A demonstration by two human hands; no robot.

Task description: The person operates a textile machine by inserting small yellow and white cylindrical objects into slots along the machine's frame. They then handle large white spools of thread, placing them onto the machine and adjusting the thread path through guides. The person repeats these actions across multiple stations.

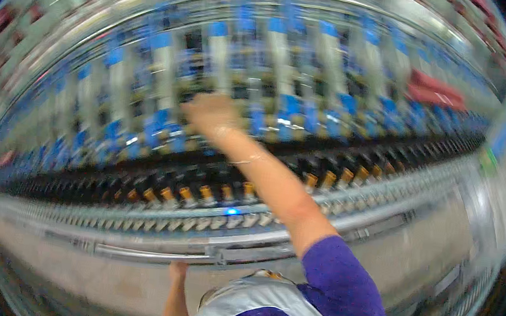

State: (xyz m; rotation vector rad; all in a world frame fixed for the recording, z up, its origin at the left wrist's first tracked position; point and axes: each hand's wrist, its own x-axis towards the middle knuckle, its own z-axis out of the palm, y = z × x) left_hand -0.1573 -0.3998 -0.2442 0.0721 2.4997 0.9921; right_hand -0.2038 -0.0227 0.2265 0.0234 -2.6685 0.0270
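Note:
My right hand [211,113] reaches up and across to a long textile spinning machine [281,71]. It is over the drafting row, among blue-ended pale arms [220,54] and round rollers. Motion smears its fingers, so I cannot make out their pose or anything in them. A thin bracelet [248,159] circles that wrist. Lower down, my left hand [178,268] is beside the metal rail [154,254] along the machine's front. It looks small and blurred, and whether it touches the rail is unclear.
Below the rollers runs a row of black spindle parts with yellow-orange pieces [205,194]. A small blue light [232,212] glows on the front bar. Red cloth [435,90] lies on the machine at the right. Pale floor [423,252] shows below the machine.

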